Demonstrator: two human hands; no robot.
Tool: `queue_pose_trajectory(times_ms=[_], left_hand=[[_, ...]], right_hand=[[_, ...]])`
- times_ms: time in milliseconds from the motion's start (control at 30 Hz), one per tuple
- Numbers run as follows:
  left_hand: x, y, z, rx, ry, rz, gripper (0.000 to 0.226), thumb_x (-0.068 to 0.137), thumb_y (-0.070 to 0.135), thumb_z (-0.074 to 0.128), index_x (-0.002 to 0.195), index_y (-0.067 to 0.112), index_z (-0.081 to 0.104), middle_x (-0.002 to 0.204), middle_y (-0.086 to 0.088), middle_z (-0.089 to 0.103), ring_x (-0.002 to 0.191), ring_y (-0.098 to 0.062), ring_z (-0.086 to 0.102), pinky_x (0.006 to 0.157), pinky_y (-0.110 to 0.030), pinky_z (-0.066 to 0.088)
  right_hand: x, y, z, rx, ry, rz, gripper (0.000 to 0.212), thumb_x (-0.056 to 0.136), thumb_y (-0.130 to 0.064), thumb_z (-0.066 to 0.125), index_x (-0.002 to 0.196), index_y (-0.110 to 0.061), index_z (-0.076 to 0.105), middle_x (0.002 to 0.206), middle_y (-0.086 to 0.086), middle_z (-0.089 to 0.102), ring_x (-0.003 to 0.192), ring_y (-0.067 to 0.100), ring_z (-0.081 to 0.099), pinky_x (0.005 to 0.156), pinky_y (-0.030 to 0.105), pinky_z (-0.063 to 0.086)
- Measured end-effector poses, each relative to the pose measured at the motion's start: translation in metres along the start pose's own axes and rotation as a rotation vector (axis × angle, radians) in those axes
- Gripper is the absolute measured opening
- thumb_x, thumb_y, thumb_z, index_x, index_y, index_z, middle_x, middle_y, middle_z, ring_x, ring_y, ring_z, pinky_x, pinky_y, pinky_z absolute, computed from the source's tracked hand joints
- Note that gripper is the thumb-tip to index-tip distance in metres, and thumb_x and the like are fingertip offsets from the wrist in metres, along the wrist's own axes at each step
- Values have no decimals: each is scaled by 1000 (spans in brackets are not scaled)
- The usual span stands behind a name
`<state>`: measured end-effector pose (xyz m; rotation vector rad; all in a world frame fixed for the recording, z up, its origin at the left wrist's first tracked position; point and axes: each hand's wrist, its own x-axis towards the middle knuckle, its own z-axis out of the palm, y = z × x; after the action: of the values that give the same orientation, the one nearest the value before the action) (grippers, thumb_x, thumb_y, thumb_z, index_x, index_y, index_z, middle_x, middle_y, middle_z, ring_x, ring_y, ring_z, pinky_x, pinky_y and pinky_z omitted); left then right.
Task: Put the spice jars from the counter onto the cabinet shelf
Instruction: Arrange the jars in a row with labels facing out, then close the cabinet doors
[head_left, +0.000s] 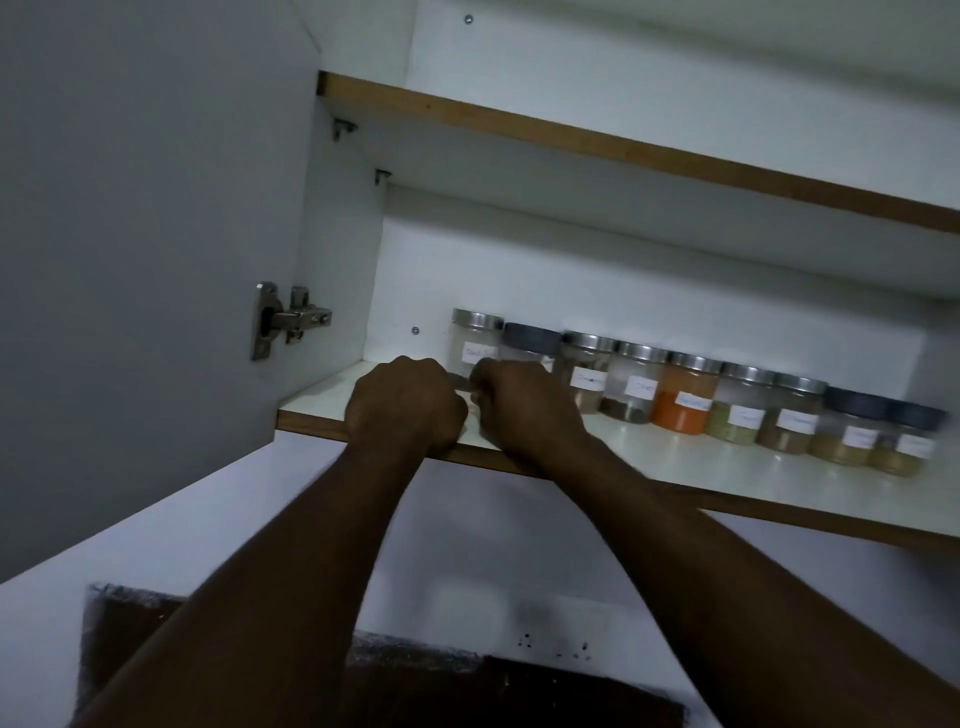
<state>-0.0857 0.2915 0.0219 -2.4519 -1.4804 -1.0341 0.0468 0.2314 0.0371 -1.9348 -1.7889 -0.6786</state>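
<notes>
Jars (685, 395) stand in one row along the back of the shelf (727, 478), labels facing out so each can be read, lids level, each touching or just beside its neighbour. That leaves the front strip of the shelf bare, probably to keep room for setting more down. The counter is not in view, so I cannot tell whether any jars are left there.

Both hands are up at the left end of the row. The left hand (408, 402) is curled into a loose fist resting over the shelf's front edge; whether it holds anything I cannot tell. The right hand (524, 408) is likewise closed, knuckles toward the camera, just in front of the two leftmost jars and hiding their lower parts; a grip on either is not visible. The door (145, 208) stands open on the left.
</notes>
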Motion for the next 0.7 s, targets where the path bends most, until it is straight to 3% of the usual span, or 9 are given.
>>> queue_pose_trajectory(times_ms=[67,133,233,300,400,500,567,633,700], left_hand=[[-1,1,-1,19,2,1,19,85,30,53,91,22,69,105,-9,72,96,-31,67,72,-33,44],[-4,2,-1,27,-17,19,13,85,27,51,80,22,61,102,-8,72,95,-31,67,70,-33,43],[-15,-1,-1,12,19,47,22,84,27,51,63,20,51,86,-6,69,74,-25,58,62,-30,38],[-28,-5,1,38,98,110,27,87,22,54,61,17,56,75,-5,68,64,-22,52,59,-27,35],[-49,-6,-5,214,199,242,22,85,9,62,64,11,68,68,-6,67,59,-28,60,61,-28,32],[-69,0,-18,175,57,219,25,94,6,43,77,15,58,85,-2,65,75,-27,61,73,-33,30],[-79,1,-24,133,42,179,27,99,14,39,91,18,65,97,-2,69,88,-29,60,78,-35,32],[-95,6,-38,145,23,132,32,103,30,41,108,22,71,101,-1,73,108,-31,53,79,-35,37],[-112,12,-51,158,0,89,34,102,37,44,108,23,74,96,-2,72,120,-29,46,77,-35,43]], right_hand=[[-11,6,-3,107,-49,108,16,95,-26,67,107,-18,72,107,2,74,101,21,67,84,36,55],[-21,12,-10,177,-94,179,18,96,-28,67,102,-13,74,108,5,75,99,22,67,83,34,54],[-41,8,-14,196,-68,158,27,101,-29,58,97,-7,75,109,9,75,96,26,69,79,35,54],[-57,3,-12,107,-40,127,38,107,-34,46,95,-9,72,99,10,74,90,27,68,73,34,47],[-81,-3,-14,60,-7,139,44,109,-42,35,92,-16,67,92,6,72,86,27,67,72,36,45],[-103,-9,-21,58,-20,82,37,105,-42,46,122,-16,68,115,6,72,105,28,67,88,39,51],[-114,-13,-23,29,-46,41,50,102,-41,53,144,-14,55,138,8,63,123,28,59,104,40,46],[-129,-15,-32,29,-91,18,60,101,-41,56,153,-15,44,154,8,50,137,30,48,114,42,37],[-141,-17,-41,11,-135,-5,65,98,-42,59,155,-17,41,160,6,41,145,29,40,117,43,34]])
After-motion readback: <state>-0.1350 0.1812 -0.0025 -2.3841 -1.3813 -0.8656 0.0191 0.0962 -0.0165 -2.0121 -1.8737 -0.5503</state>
